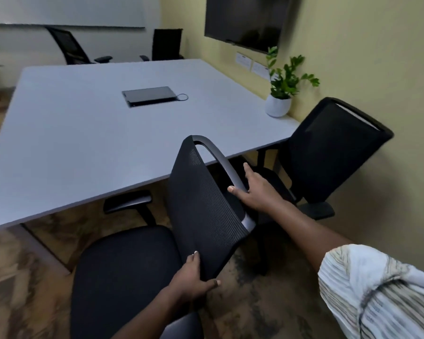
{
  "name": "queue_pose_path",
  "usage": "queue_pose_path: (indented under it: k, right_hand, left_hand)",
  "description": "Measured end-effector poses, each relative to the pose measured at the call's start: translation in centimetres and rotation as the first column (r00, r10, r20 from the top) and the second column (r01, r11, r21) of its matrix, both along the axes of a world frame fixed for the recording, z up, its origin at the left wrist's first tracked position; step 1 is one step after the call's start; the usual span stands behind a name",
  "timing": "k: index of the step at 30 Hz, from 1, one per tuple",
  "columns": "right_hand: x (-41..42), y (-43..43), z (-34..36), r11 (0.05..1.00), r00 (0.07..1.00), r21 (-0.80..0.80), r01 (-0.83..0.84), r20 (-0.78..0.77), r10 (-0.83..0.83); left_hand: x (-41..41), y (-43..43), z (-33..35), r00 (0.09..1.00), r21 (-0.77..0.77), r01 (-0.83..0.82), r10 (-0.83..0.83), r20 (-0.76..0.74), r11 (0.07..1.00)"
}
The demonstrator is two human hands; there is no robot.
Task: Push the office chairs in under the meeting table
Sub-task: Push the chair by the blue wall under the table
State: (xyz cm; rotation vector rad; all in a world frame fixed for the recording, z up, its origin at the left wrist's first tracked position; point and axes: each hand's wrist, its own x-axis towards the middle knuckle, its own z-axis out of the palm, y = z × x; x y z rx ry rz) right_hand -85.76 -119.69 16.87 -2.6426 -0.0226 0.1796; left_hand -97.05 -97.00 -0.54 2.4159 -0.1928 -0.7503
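A black mesh office chair [203,206] stands at the near edge of the grey meeting table [83,133], turned sideways with its seat pointing left and lying mostly outside the table. My left hand [194,280] grips the lower edge of its backrest. My right hand [252,189] holds the grey frame at the backrest's upper right side. A second black chair [328,148] sits at the table's right corner, its seat partly under the tabletop. Two more black chairs [69,45] [167,44] stand at the far side.
A closed dark laptop [148,95] with a cable lies mid-table. A potted plant [279,96] in a white pot stands at the table's right corner, by the yellow wall. A dark screen [245,20] hangs on that wall. Patterned brown carpet covers the floor.
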Motion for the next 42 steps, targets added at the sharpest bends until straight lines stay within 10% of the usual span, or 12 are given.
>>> queue_pose_path:
  k: [14,23,33,37,42]
  right_hand:
    - [3.0,2.1,-1.4,0.982,0.995,0.188,0.036,-0.095,-0.018]
    - [-4.9,0.8,-2.2,0.791,0.921,0.563,0.238,-0.389,-0.001]
    - [-15.9,0.8,-1.3,0.489,0.646,0.689,0.534,-0.706,0.290]
    - [-17.9,0.6,-1.4,0.564,0.525,0.695,0.446,-0.713,0.464]
    - [-15.3,-0.9,-0.8,0.559,0.619,0.709,0.429,-0.682,0.390]
  left_hand:
    - [-0.2,-3.4,4.5,0.927,-0.209,-0.374,0.369,-0.060,0.904]
    - [-7.6,-3.1,5.0,0.846,-0.347,-0.532,0.469,-0.255,0.772]
    - [-16.6,-3.2,5.9,0.530,-0.494,-0.712,0.843,0.088,0.499]
    - [-20.2,-3.1,7.7,0.419,-0.583,-0.689,0.893,0.163,0.430]
    - [-23.4,-3.3,10.0,0.362,-0.510,-0.701,0.865,0.348,0.499]
